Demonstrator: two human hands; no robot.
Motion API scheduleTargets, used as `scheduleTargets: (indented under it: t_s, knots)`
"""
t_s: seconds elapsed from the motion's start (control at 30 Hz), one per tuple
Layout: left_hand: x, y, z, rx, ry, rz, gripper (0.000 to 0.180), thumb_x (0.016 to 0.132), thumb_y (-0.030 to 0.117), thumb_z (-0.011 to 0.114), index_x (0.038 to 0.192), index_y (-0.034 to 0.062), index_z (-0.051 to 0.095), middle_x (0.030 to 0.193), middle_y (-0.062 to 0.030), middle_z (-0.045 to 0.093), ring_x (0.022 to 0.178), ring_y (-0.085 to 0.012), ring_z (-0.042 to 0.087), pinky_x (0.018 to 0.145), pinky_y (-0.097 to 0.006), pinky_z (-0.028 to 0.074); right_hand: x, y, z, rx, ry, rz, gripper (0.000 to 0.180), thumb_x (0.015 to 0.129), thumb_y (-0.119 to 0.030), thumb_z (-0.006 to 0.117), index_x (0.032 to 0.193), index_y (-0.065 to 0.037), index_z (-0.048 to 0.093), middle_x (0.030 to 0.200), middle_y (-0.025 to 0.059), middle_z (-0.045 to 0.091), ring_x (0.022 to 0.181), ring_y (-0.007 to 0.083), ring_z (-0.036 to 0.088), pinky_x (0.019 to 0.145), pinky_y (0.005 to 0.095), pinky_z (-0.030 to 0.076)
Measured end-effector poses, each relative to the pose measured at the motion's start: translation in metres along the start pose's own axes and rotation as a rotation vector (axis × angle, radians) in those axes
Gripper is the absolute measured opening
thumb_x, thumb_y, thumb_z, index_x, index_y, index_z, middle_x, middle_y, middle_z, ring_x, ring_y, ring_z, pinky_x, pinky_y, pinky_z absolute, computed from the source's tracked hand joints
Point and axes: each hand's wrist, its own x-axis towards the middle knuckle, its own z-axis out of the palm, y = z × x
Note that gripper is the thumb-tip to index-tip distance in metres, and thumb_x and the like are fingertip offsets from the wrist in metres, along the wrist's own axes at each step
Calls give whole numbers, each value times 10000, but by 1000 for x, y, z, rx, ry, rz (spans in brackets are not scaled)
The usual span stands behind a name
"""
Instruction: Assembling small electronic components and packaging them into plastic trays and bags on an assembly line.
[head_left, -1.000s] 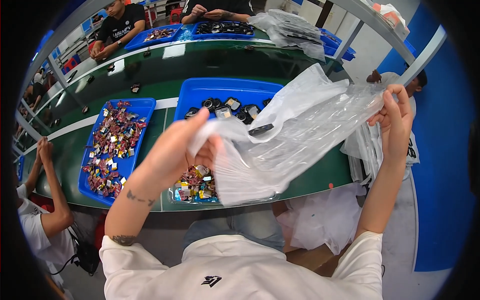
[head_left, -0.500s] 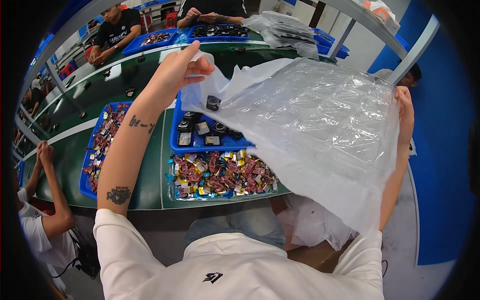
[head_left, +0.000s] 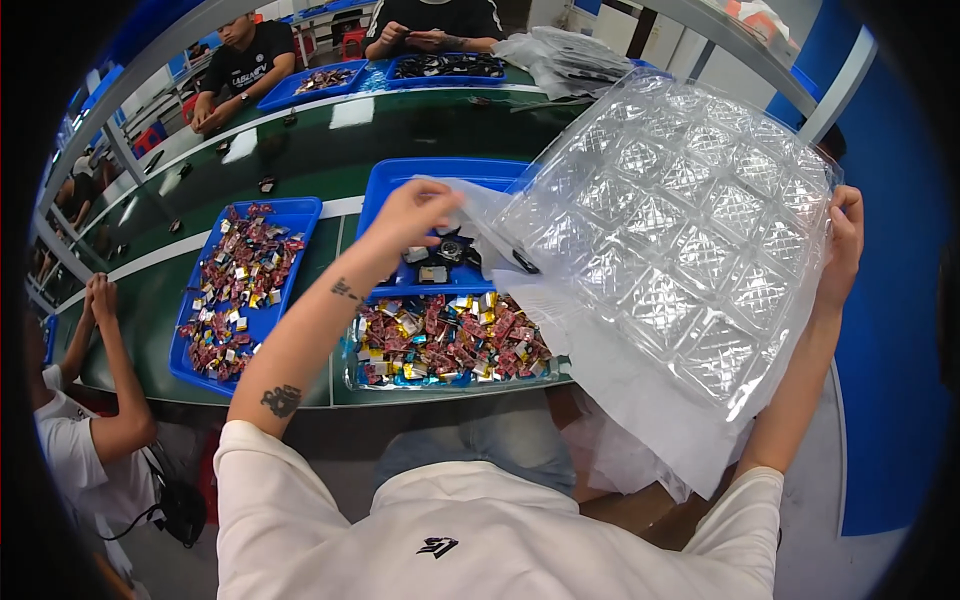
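Green worktable [head_left: 300, 190] carries a blue tray [head_left: 285, 215] of small red and gold parts, a clear tray [head_left: 450, 378] of similar parts, and another blue tray [head_left: 400, 180] holding dark components; co-workers seated around it

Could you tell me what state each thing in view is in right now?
Left hand: pinching the plastic bag's edge.
Right hand: gripping the blister tray's far edge.
Clear blister tray: held up, tilted, cells empty.
Plastic bag: hanging loose below the tray.
Clear tray: full of small parts.
Blue tray: partly filled.
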Motion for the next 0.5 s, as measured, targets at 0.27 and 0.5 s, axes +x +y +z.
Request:
scheduleTargets:
  t_s: [0.27,0.5]
  knots:
    - [34,14,72,477,25,719,608,755,316,695,1272,67,495,1291,-190,498,1014,-277,598,825,-359,498,9,-17,0,23,-10,-26,131,817,-131,515,889,-64,427,791,54,554,682,88,552,591,197,469]
    - [105,-29,168,723,-100,1108,518,765,293,651,1244,136,533,1318,-166,479,1049,-322,572,873,-398,476,-4,-16,24,16,47,21,168,796,-182,514,896,-75,432,824,74,559,788,150,553,739,267,471]
